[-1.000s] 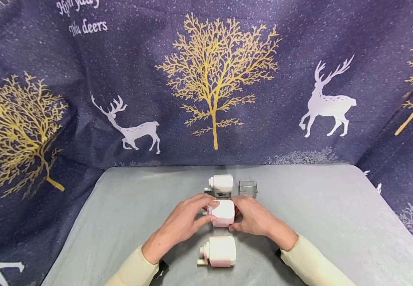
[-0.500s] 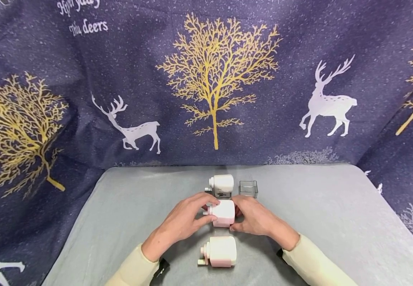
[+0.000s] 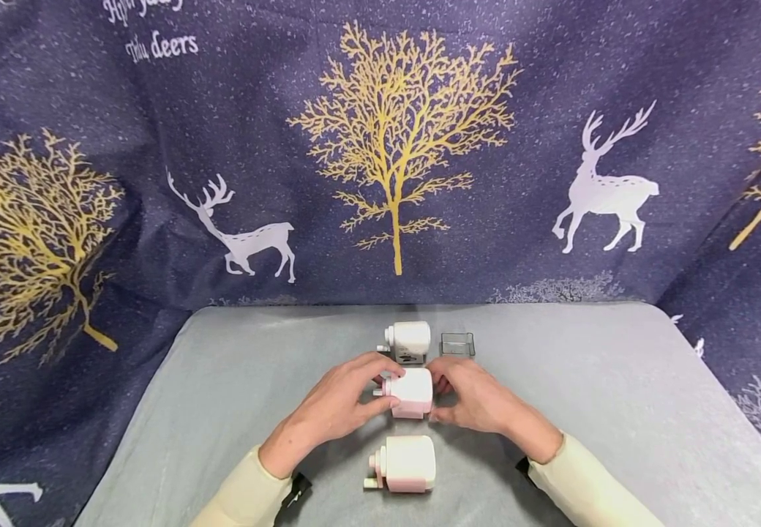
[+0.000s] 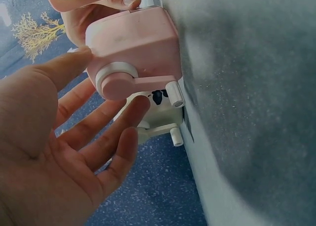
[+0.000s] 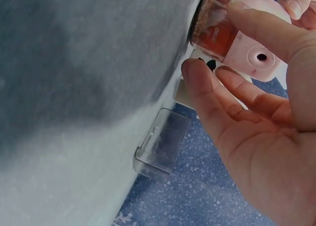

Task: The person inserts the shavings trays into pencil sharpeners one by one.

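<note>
A pink pencil sharpener with a white top [image 3: 410, 391] stands on the table between the hands. The left hand [image 3: 334, 402] grips its crank side, thumb on the near face and fingers on the far one. In the left wrist view its crank [image 4: 153, 82] points at the palm, the other fingers spread below. The right hand [image 3: 475, 399] is at the opposite end, fingers loosely bent. In the right wrist view, the thumb lies over the clear shavings drawer [image 5: 213, 30], which holds shavings; the index fingertip is just below it. Whether the thumb presses the drawer is unclear.
Behind stands a white pencil sharpener [image 3: 410, 340], with a detached clear drawer [image 3: 457, 344] to its right. Nearer the person is another white-and-pink pencil sharpener [image 3: 410, 464]. A dark printed cloth [image 3: 242, 146] hangs behind the grey table [image 3: 255, 344].
The right hand has shifted slightly right, its thumb drawing back from the pink pencil sharpener's near corner. The left hand and the pencil sharpeners have stayed in place.
</note>
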Action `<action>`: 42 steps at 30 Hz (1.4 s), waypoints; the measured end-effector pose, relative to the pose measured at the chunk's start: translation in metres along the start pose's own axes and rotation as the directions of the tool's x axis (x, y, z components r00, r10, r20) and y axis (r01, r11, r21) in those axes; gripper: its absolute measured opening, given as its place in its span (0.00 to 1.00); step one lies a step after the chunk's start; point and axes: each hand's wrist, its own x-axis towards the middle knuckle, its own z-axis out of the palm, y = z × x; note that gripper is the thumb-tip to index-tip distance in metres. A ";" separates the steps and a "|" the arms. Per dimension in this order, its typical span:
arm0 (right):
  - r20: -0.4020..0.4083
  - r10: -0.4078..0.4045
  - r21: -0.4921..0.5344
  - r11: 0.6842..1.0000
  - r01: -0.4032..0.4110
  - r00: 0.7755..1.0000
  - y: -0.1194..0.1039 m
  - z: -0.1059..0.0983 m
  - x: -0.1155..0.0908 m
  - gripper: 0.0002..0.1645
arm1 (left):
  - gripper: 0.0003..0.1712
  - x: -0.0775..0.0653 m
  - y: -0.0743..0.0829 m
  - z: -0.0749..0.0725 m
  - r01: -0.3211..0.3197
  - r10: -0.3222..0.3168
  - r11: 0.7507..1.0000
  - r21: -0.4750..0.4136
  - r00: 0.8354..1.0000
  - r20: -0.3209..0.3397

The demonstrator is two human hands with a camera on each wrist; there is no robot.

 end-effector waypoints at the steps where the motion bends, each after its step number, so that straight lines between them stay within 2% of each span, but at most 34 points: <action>1: -0.003 -0.003 0.001 1.000 0.003 1.000 0.000 -0.001 0.000 0.26 | 0.23 0.000 0.000 0.000 -0.001 0.001 1.000 0.001 1.000 -0.001; 5: -0.014 -0.001 -0.014 1.000 0.001 1.000 0.001 -0.003 -0.002 0.27 | 0.23 0.000 0.001 -0.002 -0.006 0.006 1.000 0.000 1.000 0.001; 11: -0.039 0.017 -0.065 0.998 -0.020 0.999 0.001 -0.010 -0.004 0.30 | 0.21 0.001 0.003 -0.005 0.025 -0.025 1.000 -0.003 1.000 0.003; 23: -0.073 0.011 -0.132 0.991 -0.021 0.997 0.005 -0.024 -0.006 0.30 | 0.19 0.006 0.001 -0.010 0.087 -0.087 0.996 -0.003 0.995 -0.042; 32: -0.143 0.008 -0.151 0.988 -0.030 0.990 0.009 -0.040 -0.006 0.26 | 0.20 0.016 0.001 -0.013 0.049 -0.039 0.998 0.050 0.984 -0.175; 42: -0.165 0.058 -0.150 0.985 -0.083 0.985 0.013 -0.045 -0.007 0.27 | 0.25 0.019 -0.006 -0.014 0.049 -0.033 0.996 0.078 0.979 -0.200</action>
